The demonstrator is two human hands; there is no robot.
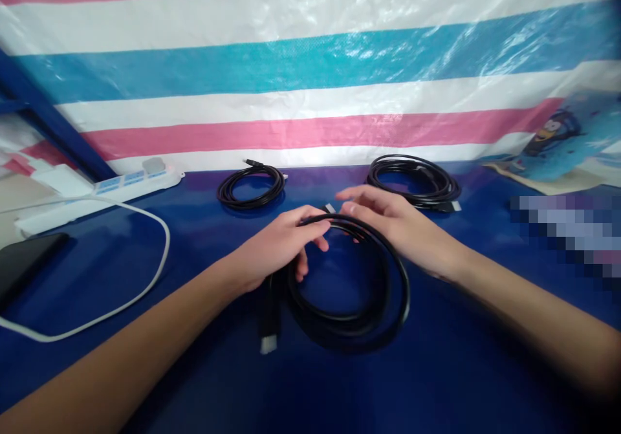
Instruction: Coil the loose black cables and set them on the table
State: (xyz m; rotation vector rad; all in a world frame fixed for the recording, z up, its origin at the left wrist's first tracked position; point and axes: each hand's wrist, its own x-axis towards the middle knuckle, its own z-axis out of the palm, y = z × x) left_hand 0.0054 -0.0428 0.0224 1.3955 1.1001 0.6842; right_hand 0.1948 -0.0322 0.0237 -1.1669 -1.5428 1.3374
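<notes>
A black cable (406,292) lies in a loose coil at the middle of the blue table. My left hand (286,237) is closed on the coil's upper left side, thumb over the strands and fingers beneath. One plug (268,343) with a pale metal end points toward me below that hand. Between the hands shows another pale plug tip (330,208). My right hand (383,217) is at the coil's upper right, with index finger and thumb apart and nothing visible between them. Its lower fingers are partly hidden behind the strands.
Two more coiled black cables, a smaller one (224,191) and a larger one (453,185), lie at the back. A white power strip (130,191), a white cord (162,259) and a black flat device (32,262) are left. A blue printed bag (572,136) stands back right.
</notes>
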